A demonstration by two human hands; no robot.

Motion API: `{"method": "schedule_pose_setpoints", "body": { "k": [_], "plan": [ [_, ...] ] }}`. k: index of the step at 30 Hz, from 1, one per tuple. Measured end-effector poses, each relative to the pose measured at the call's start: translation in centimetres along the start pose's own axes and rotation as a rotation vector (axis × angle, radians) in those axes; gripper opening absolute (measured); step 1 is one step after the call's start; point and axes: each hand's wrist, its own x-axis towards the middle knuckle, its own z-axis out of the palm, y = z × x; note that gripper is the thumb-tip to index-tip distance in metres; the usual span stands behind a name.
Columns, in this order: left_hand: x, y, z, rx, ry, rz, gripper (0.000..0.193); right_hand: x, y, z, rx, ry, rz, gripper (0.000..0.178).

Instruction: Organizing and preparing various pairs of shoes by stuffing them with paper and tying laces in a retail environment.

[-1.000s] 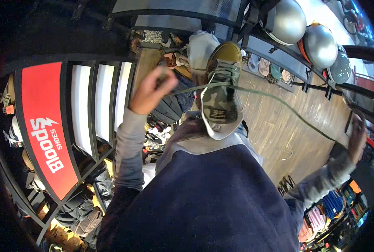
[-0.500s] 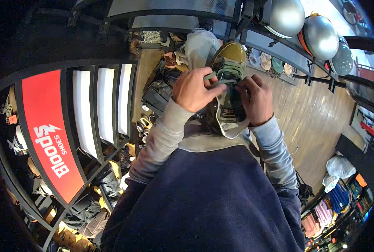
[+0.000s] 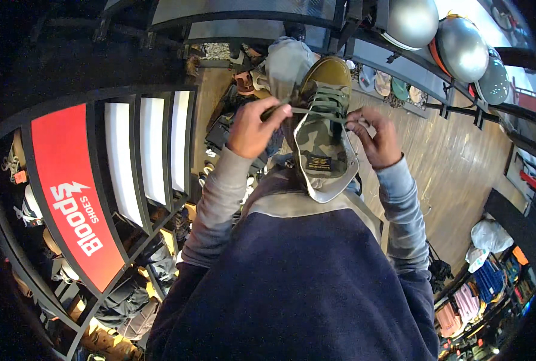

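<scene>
A camouflage sneaker (image 3: 321,143) with an olive-tan toe and a white lining lies in front of my lap, its toe pointing away from me. Its green shoelace (image 3: 327,108) is threaded across the upper part of the shoe. My left hand (image 3: 250,129), left of the shoe, is closed with thumb and forefinger pinching one end of the lace. On the other side my right hand (image 3: 377,138) pinches the lace close to the shoe's edge. Between the two hands the lace is stretched across the tongue.
Black shelving with a red panel (image 3: 75,192) and white lit panels stands at the left. Silver helmets (image 3: 462,49) sit on a rack at the upper right. Several sandals (image 3: 383,84) lie below it. Wooden floor (image 3: 439,150) spreads to the right, with bags (image 3: 487,237) beyond.
My hands have moved apart, the left outward to the left and the right slightly rightward, drawing the lace out. More of the sneaker's tongue and opening now shows.
</scene>
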Motion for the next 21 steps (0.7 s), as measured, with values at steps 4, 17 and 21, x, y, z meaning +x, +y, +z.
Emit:
{"method": "schedule_pose_setpoints", "body": {
  "k": [4,17,21],
  "plan": [
    [-0.9,-3.2,0.7,0.424,0.243,0.232,0.023,0.9,-1.0,0.2,-0.379,0.111,-0.273,0.012],
    [-2.9,-2.7,0.1,0.323,-0.051,0.244,0.021,-4.4,3.1,0.7,0.264,0.055,0.144,0.014],
    [-7.6,-8.0,-5.2,0.307,0.037,0.057,0.023,-11.5,9.1,-2.2,0.208,0.145,0.168,0.017]
  ]
}}
